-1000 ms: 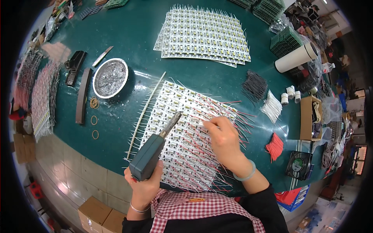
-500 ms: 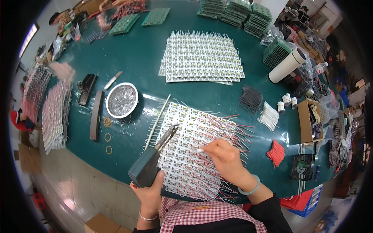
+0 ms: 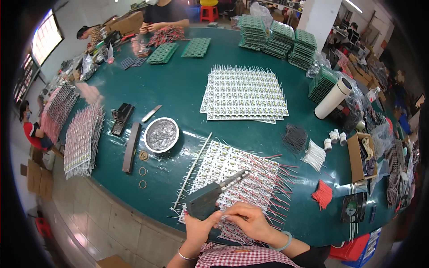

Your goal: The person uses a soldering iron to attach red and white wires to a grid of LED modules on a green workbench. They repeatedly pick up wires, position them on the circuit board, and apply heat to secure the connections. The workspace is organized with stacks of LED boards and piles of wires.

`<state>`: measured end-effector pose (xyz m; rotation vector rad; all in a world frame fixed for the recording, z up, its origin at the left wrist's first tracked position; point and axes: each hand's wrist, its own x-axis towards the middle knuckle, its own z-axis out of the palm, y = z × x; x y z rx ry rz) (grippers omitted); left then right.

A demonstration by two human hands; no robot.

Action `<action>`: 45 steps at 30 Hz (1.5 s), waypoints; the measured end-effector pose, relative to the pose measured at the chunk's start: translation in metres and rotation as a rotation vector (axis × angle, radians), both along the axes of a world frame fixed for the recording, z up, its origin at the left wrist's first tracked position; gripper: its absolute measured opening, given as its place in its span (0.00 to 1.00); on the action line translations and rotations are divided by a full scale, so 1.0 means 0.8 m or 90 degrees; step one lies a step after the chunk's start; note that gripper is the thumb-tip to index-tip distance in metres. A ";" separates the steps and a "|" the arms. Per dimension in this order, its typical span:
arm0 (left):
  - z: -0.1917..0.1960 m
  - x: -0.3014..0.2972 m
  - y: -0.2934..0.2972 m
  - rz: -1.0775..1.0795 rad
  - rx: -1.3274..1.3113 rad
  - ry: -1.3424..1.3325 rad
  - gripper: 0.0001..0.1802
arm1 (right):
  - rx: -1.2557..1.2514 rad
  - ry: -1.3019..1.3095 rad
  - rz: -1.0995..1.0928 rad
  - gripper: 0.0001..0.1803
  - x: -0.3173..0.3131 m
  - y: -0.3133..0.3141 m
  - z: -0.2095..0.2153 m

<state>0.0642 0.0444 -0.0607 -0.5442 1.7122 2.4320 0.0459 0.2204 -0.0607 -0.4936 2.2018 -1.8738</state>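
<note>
My left hand [image 3: 199, 226] grips a dark grey soldering gun [image 3: 210, 198] whose metal tip points up and right over a white panel of small circuit boards [image 3: 232, 178] with red and white wires sticking out. My right hand [image 3: 251, 220] is right beside the left, its fingers pinched on something thin near the gun's handle, above the panel's near edge. A long thin rod [image 3: 192, 170] lies along the panel's left side.
A round metal dish of solder dross [image 3: 161, 134] sits left of the panel, with a dark bar [image 3: 131, 147] and rubber bands nearby. Another white board panel [image 3: 245, 94] lies farther back. Wire bundles [image 3: 321, 194], a white tube [image 3: 333, 98], green board stacks [image 3: 279, 42] and other workers ring the table.
The view has swung upward, showing more of the far table. My right hand pulled back from the panel's middle to its near edge, close beside my left hand and the soldering gun.
</note>
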 end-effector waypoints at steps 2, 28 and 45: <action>-0.002 0.002 0.002 0.003 0.018 -0.004 0.21 | -0.002 -0.056 -0.007 0.09 0.005 0.000 0.002; -0.005 0.011 0.007 -0.005 0.018 0.021 0.22 | -0.098 -0.110 0.023 0.09 0.008 0.006 -0.014; -0.006 0.005 0.006 -0.005 0.026 0.014 0.22 | -0.092 -0.137 0.019 0.09 0.009 0.007 -0.007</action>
